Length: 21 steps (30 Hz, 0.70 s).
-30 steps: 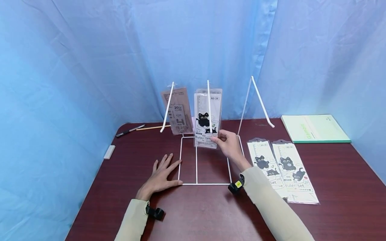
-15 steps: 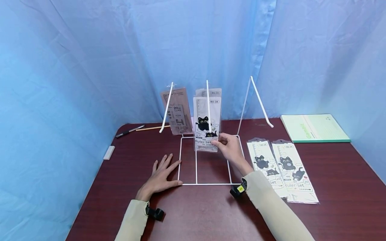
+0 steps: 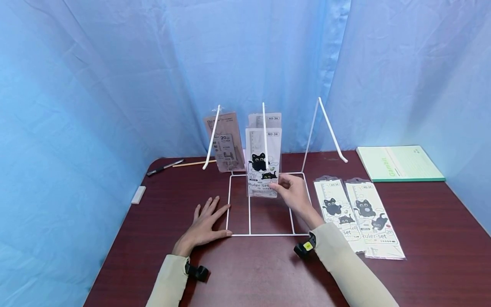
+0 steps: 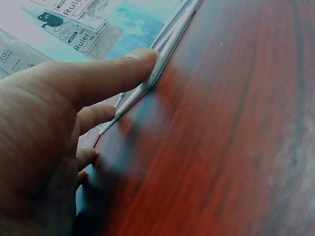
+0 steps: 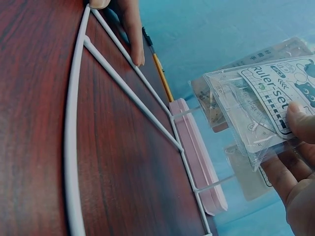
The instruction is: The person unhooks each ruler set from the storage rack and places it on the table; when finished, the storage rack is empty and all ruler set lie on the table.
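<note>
My right hand (image 3: 295,192) pinches the lower right corner of a clear-wrapped ruler set (image 3: 259,164) printed with black cats. This pack stands upright at the middle prong of a white wire rack (image 3: 264,234), and the prong crosses in front of it. Another ruler set (image 3: 274,119) hangs right behind, mostly hidden. Thumb and curled fingers hold the front pack between them in the right wrist view. My left hand (image 3: 203,224) lies spread on the table, its thumb and a fingertip touching the rack's base at the left front corner.
A brownish ruler pack (image 3: 227,145) hangs on the left prong. Two ruler sets (image 3: 339,213) lie overlapping at right, before a green notebook (image 3: 400,164). Left of the rack are a pen (image 3: 165,166), a pencil (image 3: 193,163) and a white eraser (image 3: 139,194). A pink box (image 5: 197,157) lies behind the base.
The front ruler set has slid toward me and a little lower with my right hand, showing more of the pack behind it. My left hand has stayed in place.
</note>
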Tool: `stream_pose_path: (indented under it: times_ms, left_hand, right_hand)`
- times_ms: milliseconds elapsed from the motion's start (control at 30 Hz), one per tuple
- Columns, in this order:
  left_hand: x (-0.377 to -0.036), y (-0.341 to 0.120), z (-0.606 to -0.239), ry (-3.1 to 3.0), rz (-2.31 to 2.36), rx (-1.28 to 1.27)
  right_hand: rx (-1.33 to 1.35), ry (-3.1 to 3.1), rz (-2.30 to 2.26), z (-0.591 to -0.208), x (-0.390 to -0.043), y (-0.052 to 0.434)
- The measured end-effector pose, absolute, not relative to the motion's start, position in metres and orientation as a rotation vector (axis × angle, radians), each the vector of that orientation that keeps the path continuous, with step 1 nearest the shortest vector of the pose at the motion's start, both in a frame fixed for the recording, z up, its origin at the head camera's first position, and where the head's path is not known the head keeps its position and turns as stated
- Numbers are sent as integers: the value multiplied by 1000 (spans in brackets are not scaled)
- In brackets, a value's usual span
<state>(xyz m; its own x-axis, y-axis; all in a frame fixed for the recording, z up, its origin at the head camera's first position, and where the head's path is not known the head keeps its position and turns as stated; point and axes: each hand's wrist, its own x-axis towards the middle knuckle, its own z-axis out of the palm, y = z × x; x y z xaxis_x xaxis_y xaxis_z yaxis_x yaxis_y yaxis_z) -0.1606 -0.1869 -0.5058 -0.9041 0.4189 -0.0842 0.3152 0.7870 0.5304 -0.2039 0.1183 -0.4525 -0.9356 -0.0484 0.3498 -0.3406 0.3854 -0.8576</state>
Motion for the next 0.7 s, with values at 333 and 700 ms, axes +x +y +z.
stream_pose_path:
  times_ms: [333, 700]
  left_hand:
    - [-160, -186, -504, 2766, 764, 559]
    - [-160, -186, -506, 2794, 773, 565]
  right_hand:
    - [293, -2419, 1597, -452, -196, 118]
    - [320, -2379, 1651, -453, -186, 121]
